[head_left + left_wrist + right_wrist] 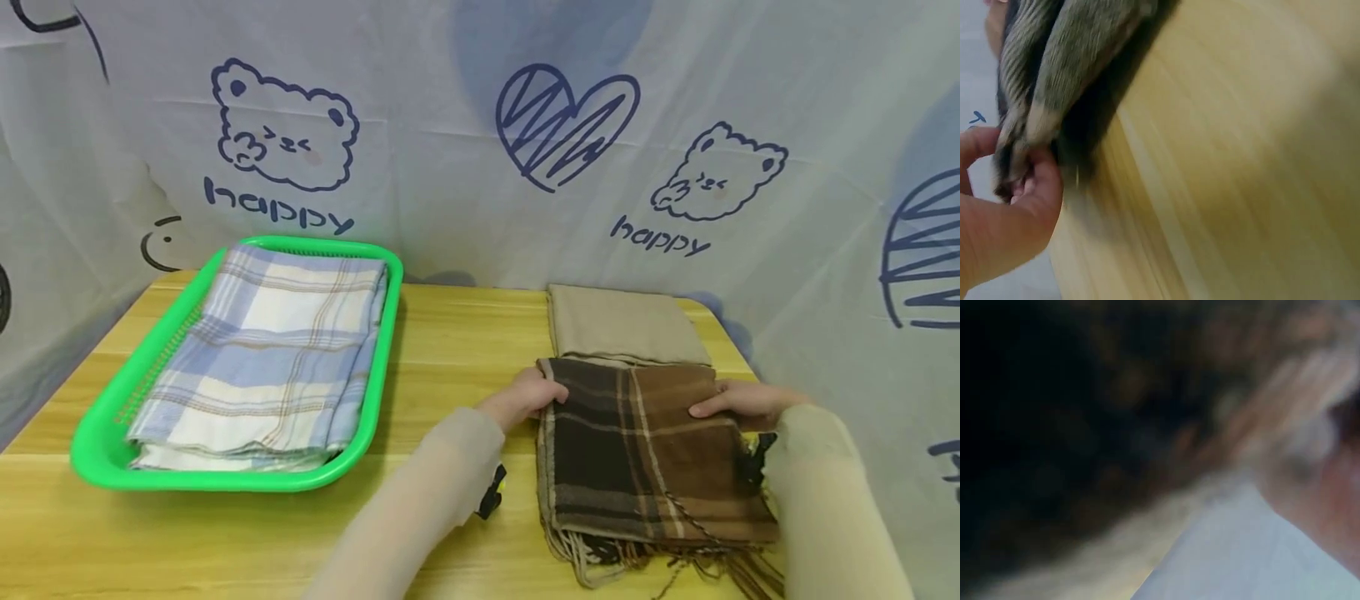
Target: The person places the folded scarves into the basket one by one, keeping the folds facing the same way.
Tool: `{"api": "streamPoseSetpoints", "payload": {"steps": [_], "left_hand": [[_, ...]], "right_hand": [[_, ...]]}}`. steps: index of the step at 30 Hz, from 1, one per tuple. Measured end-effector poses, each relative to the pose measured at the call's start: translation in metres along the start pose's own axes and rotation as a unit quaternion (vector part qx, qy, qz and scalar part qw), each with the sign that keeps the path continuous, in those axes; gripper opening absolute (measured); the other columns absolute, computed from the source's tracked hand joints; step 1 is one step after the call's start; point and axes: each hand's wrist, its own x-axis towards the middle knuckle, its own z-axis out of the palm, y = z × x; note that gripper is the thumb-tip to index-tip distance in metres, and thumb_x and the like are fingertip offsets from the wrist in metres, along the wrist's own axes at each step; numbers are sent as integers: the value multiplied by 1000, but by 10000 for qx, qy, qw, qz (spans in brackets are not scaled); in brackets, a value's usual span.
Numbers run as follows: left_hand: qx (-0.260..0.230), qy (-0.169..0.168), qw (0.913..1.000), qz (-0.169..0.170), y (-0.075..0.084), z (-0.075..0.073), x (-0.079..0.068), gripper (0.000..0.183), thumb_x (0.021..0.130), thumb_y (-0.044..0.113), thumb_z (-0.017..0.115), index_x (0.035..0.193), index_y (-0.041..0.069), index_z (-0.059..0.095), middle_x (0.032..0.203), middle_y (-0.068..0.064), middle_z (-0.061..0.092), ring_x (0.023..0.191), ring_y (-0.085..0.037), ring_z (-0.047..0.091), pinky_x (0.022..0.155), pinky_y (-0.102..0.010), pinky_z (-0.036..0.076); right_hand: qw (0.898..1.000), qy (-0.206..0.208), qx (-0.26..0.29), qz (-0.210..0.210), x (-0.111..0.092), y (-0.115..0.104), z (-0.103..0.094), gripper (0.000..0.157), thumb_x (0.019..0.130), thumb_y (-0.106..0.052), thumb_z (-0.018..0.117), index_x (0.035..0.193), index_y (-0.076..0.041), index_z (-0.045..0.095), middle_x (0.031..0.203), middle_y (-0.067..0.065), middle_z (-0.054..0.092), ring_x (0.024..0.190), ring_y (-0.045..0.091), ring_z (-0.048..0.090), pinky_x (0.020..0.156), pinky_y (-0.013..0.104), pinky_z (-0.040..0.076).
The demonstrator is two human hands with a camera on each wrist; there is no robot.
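A folded brown and black plaid scarf [600, 450] with fringe along its near edge is held between both hands at the right of the table. My left hand [527, 395] pinches its far left corner, thumb on top. In the left wrist view, the layered scarf edge [1079, 62] sits between the thumb and fingers of the left hand [1010, 219]. At the scarf's far right corner, my right hand [746, 400] grips it with the thumb on top and the fingers hidden beneath. The right wrist view is blurred, with dark cloth filling much of it.
Just beyond the scarf lies a folded beige cloth [626, 323]. A green plastic basket [86, 454] stands at the left, holding a folded blue and white plaid cloth [262, 350]. The wooden table [450, 333] backs onto a hanging printed curtain [442, 150].
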Motion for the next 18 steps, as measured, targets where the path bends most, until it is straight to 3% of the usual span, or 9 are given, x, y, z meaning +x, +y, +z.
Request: {"api": "streamPoseSetpoints", "payload": {"steps": [1,3,5,7,9,10,12,16,18], "left_hand": [[69,179,9998,48,10,-6,-14,18,75,8,62,82,5,45,82,-8,48,66,-20,45,56,-30,40],[105,543,9984,104,27,-17,-40,22,74,8,57,79,9,36,81,-8,42,69,-22,39,57,-30,32],[-10,923,9955,215,35,-27,-52,22,73,9,56,81,8,35,84,-9,41,74,-22,38,59,-31,29],[-177,1263,9915,265,40,-37,-56,21,73,10,56,86,6,40,86,-9,42,76,-23,39,61,-31,30],[-251,1680,9850,310,43,-48,-57,21,75,13,56,92,3,47,88,-9,46,77,-22,41,62,-30,32],[-262,1883,9812,329,45,-54,-58,23,77,14,57,95,3,50,89,-9,49,77,-22,42,64,-30,35],[-220,2276,9728,368,46,-66,-56,26,80,17,58,101,2,53,93,-11,55,80,-23,48,68,-32,42],[-170,2606,9646,373,46,-84,-56,34,86,17,57,117,3,51,113,-16,58,101,-29,56,85,-39,48],[-171,2543,9664,348,44,-91,-57,37,89,14,53,123,4,46,121,-17,55,110,-31,54,90,-41,47]], "right_hand": [[9999,-82,-93,-18,2,-7,1,19,94,-14,54,101,4,53,89,3,64,78,10,61,76,29,51],[9993,-159,-338,-83,7,-22,2,18,93,-15,55,101,1,52,73,-10,58,67,4,57,71,27,50],[9968,83,-791,-97,11,-38,5,38,92,-20,58,109,12,48,77,-1,60,71,9,58,74,30,51],[9920,421,-1188,-84,17,-52,8,78,91,-26,59,140,15,14,119,22,55,111,31,55,96,46,44],[9813,965,-1665,-47,24,-63,11,99,89,-35,61,142,16,-6,139,38,28,127,48,35,103,57,34],[9792,1161,-1661,-115,29,-68,13,97,89,-36,60,143,15,-2,146,39,14,132,52,23,105,60,29],[9742,1570,-1600,-271,39,-77,19,96,90,-38,60,145,12,0,148,37,8,134,53,17,106,61,27],[9534,2400,-1717,-623,60,-94,37,78,91,-38,58,146,3,23,145,28,32,129,45,37,103,56,35],[9330,2840,-2129,-585,68,-102,45,71,92,-38,57,143,3,29,142,27,37,127,45,40,102,56,37]]}}
